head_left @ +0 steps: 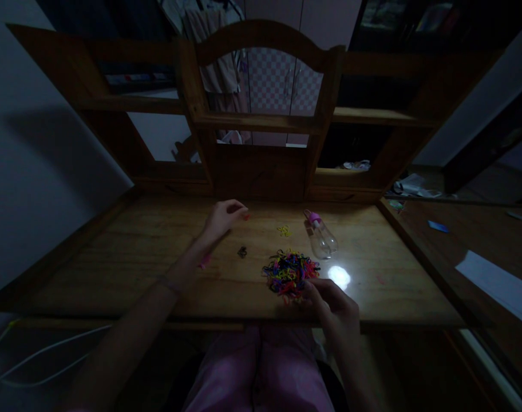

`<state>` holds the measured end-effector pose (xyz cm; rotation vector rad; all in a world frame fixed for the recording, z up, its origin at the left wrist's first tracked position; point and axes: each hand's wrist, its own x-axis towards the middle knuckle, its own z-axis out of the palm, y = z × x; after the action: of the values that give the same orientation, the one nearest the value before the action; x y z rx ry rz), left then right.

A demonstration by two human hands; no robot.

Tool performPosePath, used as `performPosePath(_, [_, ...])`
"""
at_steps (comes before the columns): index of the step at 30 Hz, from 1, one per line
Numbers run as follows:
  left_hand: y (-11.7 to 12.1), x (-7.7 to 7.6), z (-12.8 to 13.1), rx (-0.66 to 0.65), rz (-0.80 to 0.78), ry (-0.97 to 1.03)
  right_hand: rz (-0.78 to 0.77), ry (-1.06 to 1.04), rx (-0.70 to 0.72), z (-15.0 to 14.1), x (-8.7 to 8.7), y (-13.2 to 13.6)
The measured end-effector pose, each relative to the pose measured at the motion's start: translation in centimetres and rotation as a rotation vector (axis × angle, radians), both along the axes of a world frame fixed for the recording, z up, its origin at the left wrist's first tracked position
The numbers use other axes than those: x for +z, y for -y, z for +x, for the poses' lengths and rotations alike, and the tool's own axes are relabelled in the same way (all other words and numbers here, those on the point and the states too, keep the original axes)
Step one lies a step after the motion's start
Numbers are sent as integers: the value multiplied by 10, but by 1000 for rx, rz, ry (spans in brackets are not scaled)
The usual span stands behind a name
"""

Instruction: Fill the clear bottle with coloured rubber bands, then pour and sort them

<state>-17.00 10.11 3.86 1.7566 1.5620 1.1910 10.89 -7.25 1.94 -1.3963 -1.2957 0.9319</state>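
A heap of small multicoloured rubber bands [291, 273] lies near the front of the wooden desk. My right hand [339, 309] is at the heap's right edge, thumb and fingers pinched on bands there. Farther back on the left, my left hand [224, 218] is closed in a pinch, with a red rubber band [246, 217] at its fingertips; whether it also touches the desk I cannot tell. Small separate groups lie around: yellow bands [284, 230], dark bands [242, 252], and pink bands [205, 261] partly hidden by my left forearm.
A clear bulb-shaped bottle with a pink cap [324, 237] lies behind the heap on the right. The wooden desk [127, 257] has a shelf frame [261, 123] along its back. White paper [497, 286] and a blue card [438, 226] lie on the side surface at right.
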Motion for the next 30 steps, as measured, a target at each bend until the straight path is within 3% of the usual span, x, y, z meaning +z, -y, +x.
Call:
performPosePath(3, [62,17,32,-283,-130,121,34,34,21,-6,2,-1])
performPosePath(5, [107,20,55,-506,-191,130,52,40,60,-11,5,-1])
performPosePath(7, [143,16,74,-511,-114,117,50,50,103,-17,7,0])
performPosePath(9, [161,9,85,-417,-28,154,42,68,126,-22,8,1])
performPosePath(11, [161,2,84,-315,13,163,34,76,126,-24,8,1])
performPosePath(13, [143,-1,68,-219,34,109,28,56,96,-23,6,0])
performPosePath(18, [66,-14,-18,215,130,-114,66,69,-65,4,-6,-11])
performPosePath(22, [32,-31,-73,259,-23,-194,73,95,-156,31,-16,-20])
performPosePath(25, [43,-25,-70,240,36,-261,49,86,-206,45,-21,-20])
performPosePath(27, [64,-12,-48,180,76,-285,50,92,-206,51,-22,-19])
performPosePath(30, [103,5,-1,-46,50,-272,75,153,-145,55,-20,-17])
